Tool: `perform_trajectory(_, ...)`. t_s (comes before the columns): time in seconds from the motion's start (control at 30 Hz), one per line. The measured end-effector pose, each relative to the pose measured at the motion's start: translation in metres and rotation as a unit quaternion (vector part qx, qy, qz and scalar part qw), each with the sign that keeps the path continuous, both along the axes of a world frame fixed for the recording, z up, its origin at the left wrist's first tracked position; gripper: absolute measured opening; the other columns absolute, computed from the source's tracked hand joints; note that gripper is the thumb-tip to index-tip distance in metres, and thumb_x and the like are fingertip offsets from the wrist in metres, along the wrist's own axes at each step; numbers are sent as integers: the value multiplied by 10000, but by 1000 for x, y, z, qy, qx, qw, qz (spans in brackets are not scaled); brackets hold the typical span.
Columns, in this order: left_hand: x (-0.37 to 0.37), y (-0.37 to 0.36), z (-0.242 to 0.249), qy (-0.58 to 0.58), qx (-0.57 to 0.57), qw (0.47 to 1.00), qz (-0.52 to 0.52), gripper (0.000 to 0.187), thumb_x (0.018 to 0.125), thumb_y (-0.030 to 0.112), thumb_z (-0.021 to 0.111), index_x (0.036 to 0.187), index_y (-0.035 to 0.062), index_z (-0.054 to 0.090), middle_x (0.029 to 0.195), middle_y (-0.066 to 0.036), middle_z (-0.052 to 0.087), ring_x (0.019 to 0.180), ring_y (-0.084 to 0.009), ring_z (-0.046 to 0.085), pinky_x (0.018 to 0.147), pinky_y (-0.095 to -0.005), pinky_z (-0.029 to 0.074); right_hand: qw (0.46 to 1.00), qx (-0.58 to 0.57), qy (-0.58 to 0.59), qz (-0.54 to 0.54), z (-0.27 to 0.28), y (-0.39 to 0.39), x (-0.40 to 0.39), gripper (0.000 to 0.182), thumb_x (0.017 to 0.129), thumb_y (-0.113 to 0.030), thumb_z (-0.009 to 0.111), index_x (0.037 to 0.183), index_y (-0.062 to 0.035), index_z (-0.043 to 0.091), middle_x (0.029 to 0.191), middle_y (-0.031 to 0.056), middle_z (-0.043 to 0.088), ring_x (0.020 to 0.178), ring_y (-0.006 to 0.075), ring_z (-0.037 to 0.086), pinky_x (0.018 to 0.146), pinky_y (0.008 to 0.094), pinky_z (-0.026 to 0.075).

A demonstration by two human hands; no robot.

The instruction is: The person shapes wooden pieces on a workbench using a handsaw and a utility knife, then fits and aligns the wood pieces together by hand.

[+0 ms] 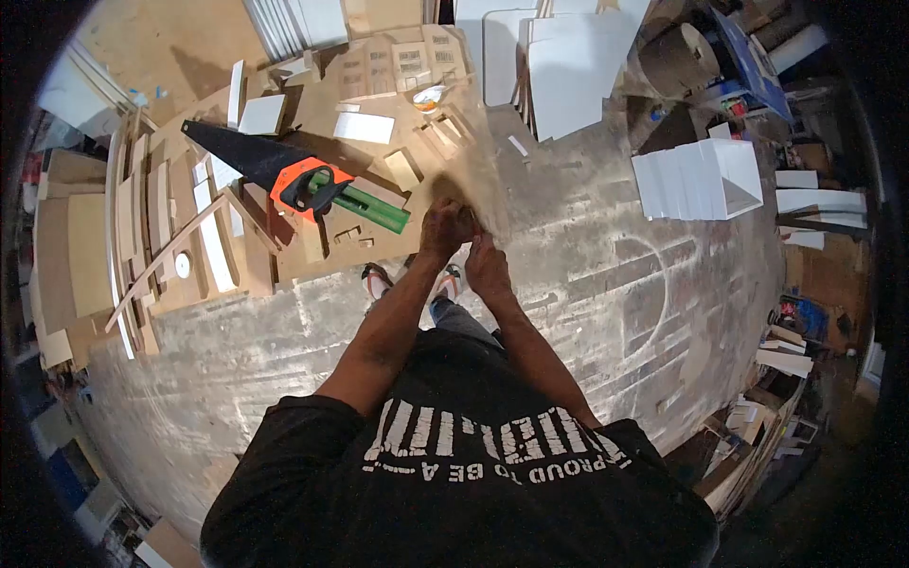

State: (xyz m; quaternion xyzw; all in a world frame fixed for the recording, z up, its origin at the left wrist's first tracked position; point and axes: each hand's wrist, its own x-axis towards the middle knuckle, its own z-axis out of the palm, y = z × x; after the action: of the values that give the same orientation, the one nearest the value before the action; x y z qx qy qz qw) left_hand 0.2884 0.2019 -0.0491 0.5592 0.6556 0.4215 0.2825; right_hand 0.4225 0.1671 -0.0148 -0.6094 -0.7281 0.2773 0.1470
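Handsaw (241, 156): lies on the brown board (327, 71), orange-and-black handle against the green bar (383, 212). Small white tub (429, 97): on the same board — contents unreadable. Left hand (446, 229): fingers curled closed at the board's edge; right hand (489, 268): fingertips pinched narrow beside it — any item held cannot be told.

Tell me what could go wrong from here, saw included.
The saw lies with its blade uncovered, so a careless leftward reach might meet its teeth. Its handle overlaps the green tool; pulling one could shift the other. The left hand and right hand nearly meet, so fingers might get pinched.
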Motion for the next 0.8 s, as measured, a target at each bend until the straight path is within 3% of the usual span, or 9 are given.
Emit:
perform_trajectory(0.1, -1, -2, 3, 9, 18, 1000, -3, 136, 719, 83, 708, 839, 24, 683, 886, -188, 640, 855, -394, 629, 782, -467, 520, 998, -15, 55, -11, 18, 6, 14, 272, 1001, -271, 449, 1096, -25, 512, 849, 336, 633, 802, 517, 627, 687, 617, 484)
perform_trajectory(0.17, -1, -6, 3, 8, 32, 999, -10, 138, 718, 75, 709, 844, 26, 683, 885, -185, 637, 853, -391, 630, 777, -464, 521, 986, -88, 115, -84, 6, 3, 23, 285, 1003, -280, 448, 1064, -16, 535, 861, 341, 624, 823, 524, 615, 693, 614, 474)
perform_trajectory(0.2, -2, -5, 5, 8, 42, 999, -15, 139, 717, 72, 709, 846, 27, 684, 885, -184, 635, 853, -389, 631, 774, -462, 521, 988, -86, 110, -63, 3, 2, 25, 303, 1019, -288, 409, 1093, -13, 513, 859, 349, 607, 840, 550, 586, 700, 632, 452)
perform_trajectory(0.3, -2, -2, 13, 65, 37, 997, -13, 131, 720, 63, 702, 845, 29, 682, 876, -181, 628, 857, -382, 631, 775, -454, 522, 994, -40, 97, -10, 0, -1, 19, 424, 1048, -321, 317, 1318, -80, 539, 1184, 293, 608, 1100, 500, 559, 911, 532, 467)
perform_trajectory(0.4, -2, -1, 12, 52, 49, 997, -18, 124, 731, 81, 704, 841, 28, 680, 868, -182, 623, 862, -375, 630, 776, -454, 521, 984, -142, 104, -38, 15, 3, 10, 458, 1047, -306, 318, 1432, -98, 455, 1282, 280, 567, 1146, 484, 546, 956, 528, 451)
perform_trajectory(0.47, -2, 0, 12, 61, 40, 997, -22, 127, 740, 96, 704, 843, 26, 680, 874, -187, 623, 866, -376, 627, 775, -452, 521, 990, -83, 115, -20, 0, 2, 12, 336, 1029, -281, 371, 1227, -32, 478, 977, 308, 594, 915, 521, 572, 795, 589, 451)
perform_trajectory(0.53, -2, 0, 8, 61, 32, 997, -22, 137, 746, 113, 707, 847, 24, 680, 879, -191, 623, 868, -375, 626, 774, -449, 522, 994, -10, 113, 9, -12, 0, 13, 295, 1021, -267, 398, 1114, -2, 488, 825, 320, 611, 804, 540, 586, 717, 625, 445)
perform_trajectory(0.63, -2, 0, 4, 50, 29, 998, -20, 160, 744, 135, 716, 849, 21, 678, 881, -193, 624, 869, -372, 625, 775, -445, 523, 994, 37, 101, 26, -15, -1, 12, 271, 1022, -262, 398, 1082, -13, 484, 824, 315, 619, 812, 541, 588, 723, 635, 435)
perform_trajectory(0.8, -2, -1, 11, 44, 37, 998, -17, 183, 726, 146, 732, 843, 20, 671, 876, -188, 624, 868, -368, 625, 782, -450, 518, 995, -67, 71, -38, 2, 3, 5, 231, 1014, -235, 418, 1026, -14, 482, 780, 291, 608, 778, 515, 596, 699, 603, 463)
